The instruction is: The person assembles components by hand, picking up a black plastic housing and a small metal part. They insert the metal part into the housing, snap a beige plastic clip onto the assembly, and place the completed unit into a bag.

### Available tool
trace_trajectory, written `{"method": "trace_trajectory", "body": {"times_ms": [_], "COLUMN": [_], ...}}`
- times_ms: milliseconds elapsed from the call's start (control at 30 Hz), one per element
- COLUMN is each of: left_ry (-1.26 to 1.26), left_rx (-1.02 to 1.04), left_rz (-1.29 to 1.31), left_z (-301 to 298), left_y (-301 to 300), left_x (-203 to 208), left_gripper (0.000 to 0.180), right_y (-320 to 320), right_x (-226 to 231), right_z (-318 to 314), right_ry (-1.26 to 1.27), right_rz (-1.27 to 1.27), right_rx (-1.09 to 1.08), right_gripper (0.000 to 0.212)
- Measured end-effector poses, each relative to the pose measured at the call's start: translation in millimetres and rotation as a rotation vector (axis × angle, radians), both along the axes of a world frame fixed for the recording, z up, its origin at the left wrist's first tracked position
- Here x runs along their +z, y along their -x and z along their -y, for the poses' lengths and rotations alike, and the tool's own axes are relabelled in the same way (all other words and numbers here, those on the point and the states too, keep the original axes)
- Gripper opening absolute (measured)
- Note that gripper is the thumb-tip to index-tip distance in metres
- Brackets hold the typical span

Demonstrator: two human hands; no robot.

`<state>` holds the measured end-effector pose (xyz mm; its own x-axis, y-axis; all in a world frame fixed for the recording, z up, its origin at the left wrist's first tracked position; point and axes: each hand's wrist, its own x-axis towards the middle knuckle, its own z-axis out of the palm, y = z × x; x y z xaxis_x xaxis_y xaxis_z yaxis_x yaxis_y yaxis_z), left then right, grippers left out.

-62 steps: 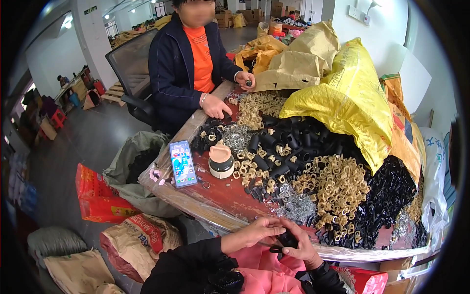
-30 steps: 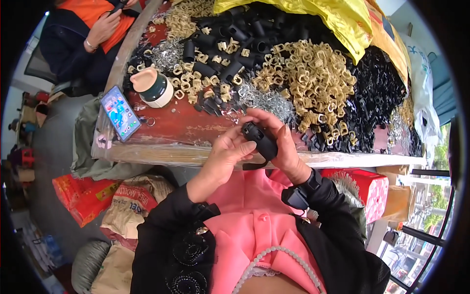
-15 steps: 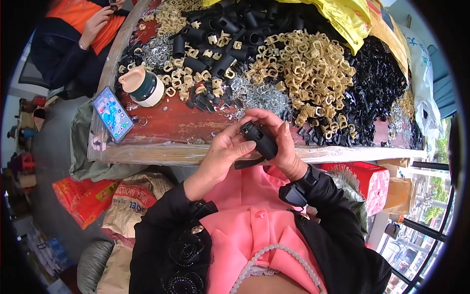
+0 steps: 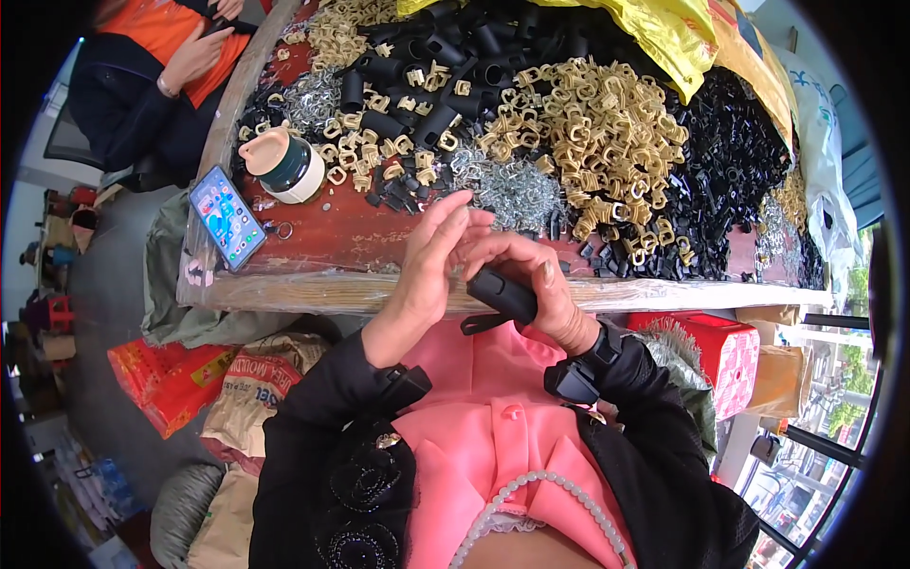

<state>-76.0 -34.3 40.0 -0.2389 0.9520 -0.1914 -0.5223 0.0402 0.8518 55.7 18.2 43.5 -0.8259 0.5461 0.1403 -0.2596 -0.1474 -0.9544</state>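
A short black plastic tube [image 4: 502, 295] with a dark loop at its lower end lies tilted in my right hand [image 4: 553, 289], whose fingers wrap over it just off the table's front edge. My left hand [image 4: 426, 273] is beside it, palm turned inward, fingers stretched and touching nothing that I can make out. Its fingertips come close to those of my right hand. Beyond them lie heaps of small metal clips [image 4: 517, 194], beige plastic rings [image 4: 611, 142], black tubes [image 4: 436, 124] and small black pieces [image 4: 725, 171].
A phone [image 4: 226, 218], a key ring [image 4: 283, 230] and a lidded cup [image 4: 286, 169] stand at the table's left. Yellow plastic bags [image 4: 654, 38] border the heaps. A co-worker's hand [image 4: 196, 57] shows at upper left. Sacks [image 4: 256, 384] and a red box [image 4: 725, 360] flank me below.
My left hand has let go of the black tube and moved slightly left, its fingers straightening upward. The tube lies flatter in my right hand. The co-worker's hands have shifted.
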Motion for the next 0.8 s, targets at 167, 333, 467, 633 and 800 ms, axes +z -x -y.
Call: {"method": "trace_trajectory", "body": {"times_ms": [167, 333, 467, 633, 800], "left_ry": [-0.057, 0.009, 0.062, 0.079, 0.080], "left_rx": [-0.091, -0.081, -0.072, -0.094, -0.185], "left_rz": [0.070, 0.091, -0.122, -0.251, -0.267], "left_z": [-5.8, 2.3, 8.6, 4.4, -12.8], "left_y": [-9.3, -7.0, 13.3, 28.7, 24.7], "left_x": [0.1, -12.0, -16.5, -16.5, -12.1], "left_gripper": [0.043, 0.039, 0.035, 0.032, 0.032], "right_y": [0.6, -18.6, -77.8, -189.9, -311.1], "right_x": [-6.5, -2.6, 2.2, 19.8, -0.4], "right_z": [0.8, -5.3, -10.3, 17.3, 64.2], "right_ry": [-0.086, -0.006, 0.049, 0.023, 0.129], "right_rz": [0.068, 0.133, 0.130, 0.426, 0.764], "right_rx": [0.097, 0.104, -0.084, -0.472, -0.542], "right_gripper": [0.082, 0.078, 0.070, 0.060, 0.048]}}
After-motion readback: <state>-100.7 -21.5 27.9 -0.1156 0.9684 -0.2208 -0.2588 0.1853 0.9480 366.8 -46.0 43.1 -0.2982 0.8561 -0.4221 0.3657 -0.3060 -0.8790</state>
